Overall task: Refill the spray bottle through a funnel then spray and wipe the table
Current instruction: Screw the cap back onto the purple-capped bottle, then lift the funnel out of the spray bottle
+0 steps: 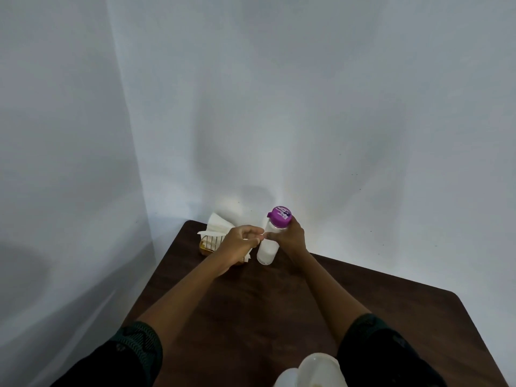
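A clear bottle (267, 250) with a purple cap (280, 217) stands at the far side of the dark wooden table (377, 297). My right hand (290, 237) grips the bottle's upper part just below the cap. My left hand (241, 241) is beside the bottle on its left, fingers curled, fingertips close to the right hand's thumb; whether it holds anything is unclear. A white funnel (318, 367) sits at the bottom edge of the view on a white container (286, 379), close to my body.
A gold wire holder (209, 245) with white paper napkins (219, 224) stands at the table's far left corner, partly behind my left hand. White sheet walls close in behind and to the left. The table's left edge runs diagonally toward me.
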Motion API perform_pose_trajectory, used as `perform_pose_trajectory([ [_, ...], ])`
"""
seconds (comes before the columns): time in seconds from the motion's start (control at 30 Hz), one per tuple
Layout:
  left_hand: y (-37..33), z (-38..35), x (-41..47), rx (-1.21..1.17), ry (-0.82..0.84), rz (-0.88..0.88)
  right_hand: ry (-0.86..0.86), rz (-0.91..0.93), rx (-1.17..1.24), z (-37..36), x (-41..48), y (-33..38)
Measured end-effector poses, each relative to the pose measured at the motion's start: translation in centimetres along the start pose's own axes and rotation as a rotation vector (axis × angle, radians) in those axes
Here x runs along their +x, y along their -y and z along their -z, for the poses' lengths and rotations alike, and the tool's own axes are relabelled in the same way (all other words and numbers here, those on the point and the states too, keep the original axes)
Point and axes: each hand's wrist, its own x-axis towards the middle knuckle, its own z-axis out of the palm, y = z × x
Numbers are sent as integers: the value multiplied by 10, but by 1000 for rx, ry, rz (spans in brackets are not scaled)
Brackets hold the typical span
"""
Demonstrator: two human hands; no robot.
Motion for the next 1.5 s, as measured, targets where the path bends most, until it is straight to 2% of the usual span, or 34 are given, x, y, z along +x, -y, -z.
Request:
perform_pose_trajectory([
  [0.8, 4, -8, 9, 16, 60, 24, 83, -93, 37, -8, 23, -23],
  [0.97, -1, -12, 7, 46, 67, 0, 152, -101, -4, 8, 19, -13],
  [1.07, -7, -20, -3, 90, 57, -46, 61, -156, -65, 31, 5, -2],
  [1.17, -10, -32, -29, 94, 83, -121, -73, -202, -33, 64, -20, 16],
  [1.2, -8, -47, -50, 95, 167, -116, -65, -228, -46, 86, -47, 14],
  [1.33, -3, -60, -104, 180, 356, -117, 59, -111, -21, 130, -119, 28],
  [1.43, 5, -70, -144, 262, 409, -102, 77, -105, -20, 150, -188, 19],
  [1.5, 13, -73, -164, 277, 361, -82, 47, -138, -41, 152, -225, 5],
])
